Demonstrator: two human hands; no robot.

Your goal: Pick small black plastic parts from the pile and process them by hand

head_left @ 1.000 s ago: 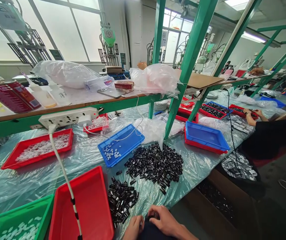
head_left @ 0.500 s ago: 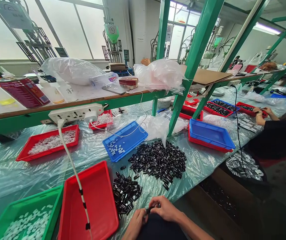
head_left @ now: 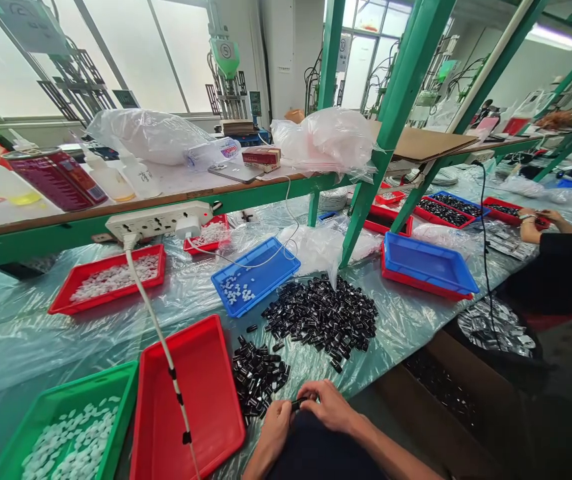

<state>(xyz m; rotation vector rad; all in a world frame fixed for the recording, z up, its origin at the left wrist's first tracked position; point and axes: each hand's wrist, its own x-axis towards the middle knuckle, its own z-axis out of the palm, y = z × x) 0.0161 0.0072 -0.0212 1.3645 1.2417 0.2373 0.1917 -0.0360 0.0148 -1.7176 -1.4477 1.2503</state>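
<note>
Close to my body, at the table's front edge, a small black glossy piece [head_left: 298, 403] is held between both hands. The fingers of my left hand [head_left: 276, 427] are closed on its left end. From the right, my right hand [head_left: 330, 405] pinches the same piece; fingers partly hide it. Just beyond my left hand lies a small pile of similar black pieces [head_left: 259, 380]. A larger heap of black pieces [head_left: 323, 317] spreads farther back on the plastic-covered table.
A bare red tray [head_left: 186, 407] lies left of the hands, beside a green tray [head_left: 129, 380] with white pieces. Behind are a blue tray [head_left: 271, 263] and stacked trays [head_left: 429, 263]. A white cable [head_left: 159, 327] hangs in front. A co-worker's hands [head_left: 541, 223] work at far right.
The view has shifted slightly, so the table things appear a little farther right and higher. Both hands still hold the black piece, with small changes in finger position.
</note>
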